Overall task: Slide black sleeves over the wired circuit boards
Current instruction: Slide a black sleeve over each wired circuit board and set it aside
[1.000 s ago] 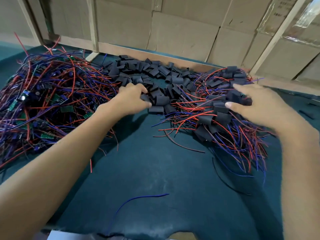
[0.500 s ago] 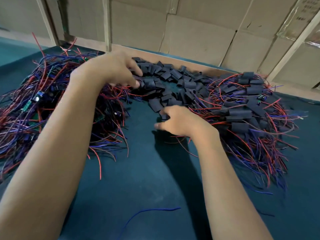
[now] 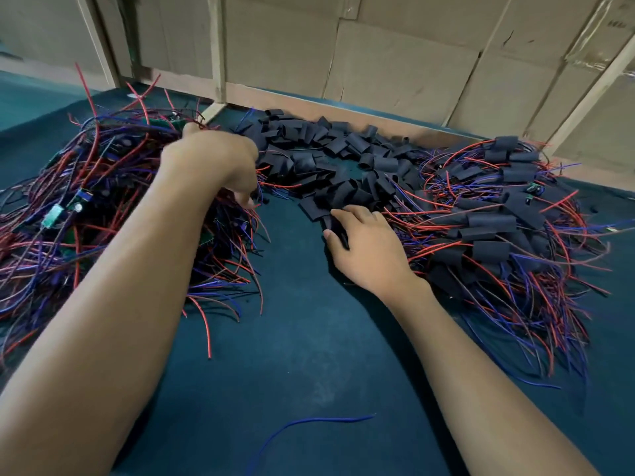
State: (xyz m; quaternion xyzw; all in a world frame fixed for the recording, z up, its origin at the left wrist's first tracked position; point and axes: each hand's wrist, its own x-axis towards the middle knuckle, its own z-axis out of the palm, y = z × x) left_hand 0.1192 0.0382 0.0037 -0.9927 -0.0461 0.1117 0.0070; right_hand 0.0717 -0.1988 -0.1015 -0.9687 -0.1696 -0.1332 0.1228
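A tangle of red and blue wired circuit boards covers the left of the table. Loose black sleeves lie heaped at the back centre. On the right lies a pile of sleeved boards with their wires trailing. My left hand reaches into the right edge of the left tangle, fingers curled down among the wires; what they hold is hidden. My right hand sits at the front edge of the sleeve heap and pinches one black sleeve between thumb and fingers.
The table has a dark teal mat. A loose blue wire lies near the front. A wooden rail and cardboard panels close off the back.
My left hand has dropped from above the sleeve heap to the edge of the left wire tangle. My right hand has stayed at the front of the sleeve heap, fingers now on a sleeve.
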